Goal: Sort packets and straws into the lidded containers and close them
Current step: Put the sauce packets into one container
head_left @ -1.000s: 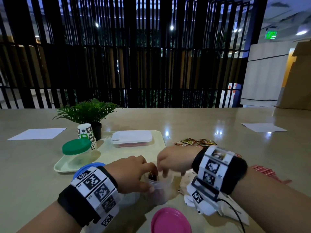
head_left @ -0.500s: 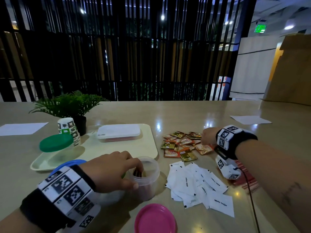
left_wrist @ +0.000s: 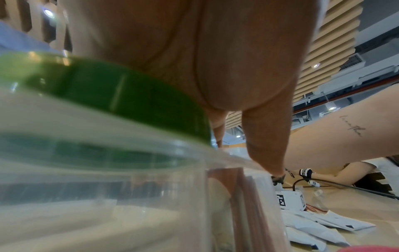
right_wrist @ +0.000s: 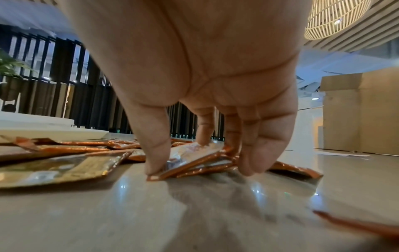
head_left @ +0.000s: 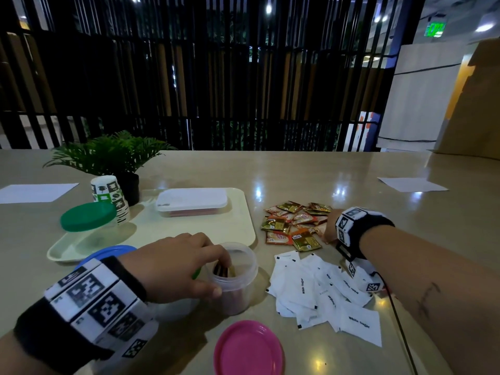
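My left hand [head_left: 220, 274] grips the rim of a clear round container [head_left: 238, 293] near the table's front; dark packets stand inside it. In the left wrist view the thumb [left_wrist: 265, 145] lies against the container [left_wrist: 129, 196]. My right hand [right_wrist: 200, 168] is down on the pile of orange and gold packets [head_left: 292, 226]. Its thumb [right_wrist: 155, 153] and fingers pinch one orange packet [right_wrist: 194, 157] and tilt its edge up off the table. White sugar packets [head_left: 324, 296] lie scattered between the two hands. A pink lid [head_left: 249, 347] lies loose at the front.
A cream tray [head_left: 243, 228] holds a green-lidded container [head_left: 88, 217] and a flat white-lidded box [head_left: 192, 203]. A blue lid [head_left: 108, 253] shows behind my left wrist. Stacked paper cups [head_left: 111, 196] and a potted plant [head_left: 113, 158] stand at the back left. Paper sheets lie far left and right.
My right hand left the clear container, moved right to the orange packet pile and now pinches a packet there. The left hand has kept hold of the container.
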Demonstrator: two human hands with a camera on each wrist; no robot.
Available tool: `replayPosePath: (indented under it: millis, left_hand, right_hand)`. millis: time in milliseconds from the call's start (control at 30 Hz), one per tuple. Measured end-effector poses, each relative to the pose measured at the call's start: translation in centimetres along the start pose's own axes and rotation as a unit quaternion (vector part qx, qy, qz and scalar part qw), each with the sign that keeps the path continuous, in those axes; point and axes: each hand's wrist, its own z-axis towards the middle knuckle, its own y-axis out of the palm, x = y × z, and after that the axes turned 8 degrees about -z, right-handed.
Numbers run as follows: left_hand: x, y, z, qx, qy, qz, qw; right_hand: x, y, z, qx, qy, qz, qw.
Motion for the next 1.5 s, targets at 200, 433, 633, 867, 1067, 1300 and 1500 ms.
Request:
replayPosePath:
  millis: [200,433,633,867,1067,1300,1500]
  left_hand:
    - [-0.1,0.0,0.0,0.002,0.001,-0.002,1.000]
    - [-0.1,0.1,0.1,0.008,0.002,0.002,1.000]
    - [0.2,-0.1,0.0,0.002,-0.004,0.003,1.000]
    - [0.3,-0.1,0.1,0.004,-0.007,0.017,1.000]
    - [0.4,0.0,0.2,0.008,-0.010,0.022,1.000]
    - [0.4,0.0,0.2,0.009,-0.018,0.034,0.999]
    - [0.5,0.0,-0.1,0.013,-0.013,0.019,1.000]
  right_hand:
    - [0.4,0.0,-0.4,0.078,-0.003,0.048,0.996]
    - [-0.1,-5.4,-3.3,0.121,-0.056,0.113,0.985]
    - [-4.9,-9.6,-12.0,0.092,-0.286,0.278,0.912]
    - [-9.9,-7.6,-15.0,0.097,-0.326,0.156,0.927]
    - [-12.3,-6.4,-15.6,0.017,-0.295,0.073,0.953]
    - [-13.3,-5.8,-15.3,-0.042,-0.260,0.078,0.961]
    - [-13.2,-6.0,-15.5,-0.039,-0.254,0.028,0.966]
